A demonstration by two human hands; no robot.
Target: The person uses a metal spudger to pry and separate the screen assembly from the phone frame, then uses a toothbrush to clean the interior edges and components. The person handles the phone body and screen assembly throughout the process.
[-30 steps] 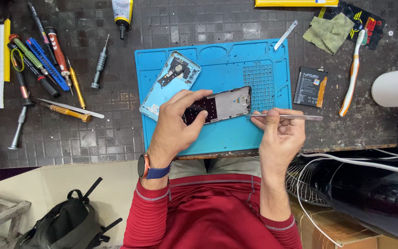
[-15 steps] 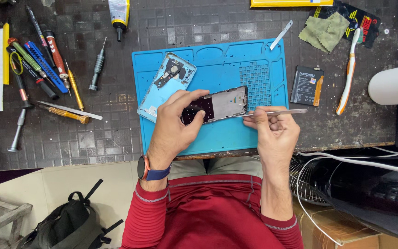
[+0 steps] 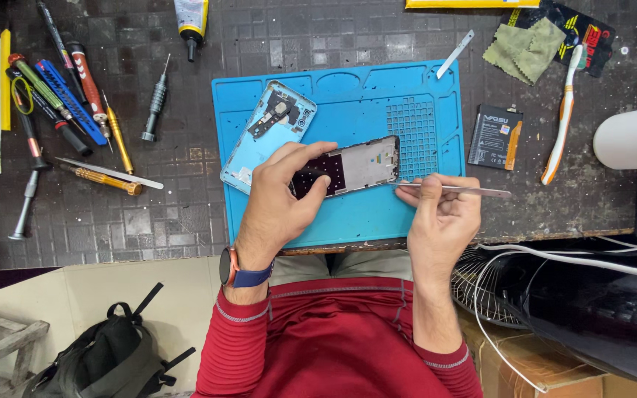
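**Pinched at both ends: an opened phone frame under a metal tool**

Fingers of the left hand (image 3: pixel 282 203) close over the near end of the opened phone frame (image 3: pixel 355 166), thumb and fingertips curled onto its dark part so that it is pressed down against the blue work mat (image 3: pixel 348 214). The frame lies flat near the middle of the mat, its long side running left to right, with its far end bare and pale.

By its look, the frame is light, thin and stiff, yet easily bent or cracked if levered hard; its edges seem the safest place to hold it, away from the exposed inner parts. Smooth surfaces may let it slide, which would explain the firm downward hold.

At the frame's right end, the right hand (image 3: pixel 440 217) is shut around a slim metal pry tool (image 3: pixel 455 189), pinched between thumb and forefinger like a pen. The tool lies nearly level, its tip at the frame's right edge; whether it actually touches cannot be told.

Both forearms, in red sleeves, reach up from the body; the left wrist bears a watch (image 3: pixel 239 269) and bends inward, while the right wrist stays straight.

Just left of the frame, a light blue back cover (image 3: pixel 263 133) lies tilted on the mat. Off the mat sit a battery (image 3: pixel 494 136), a toothbrush (image 3: pixel 560 118) and a spread of screwdrivers (image 3: pixel 75 96).
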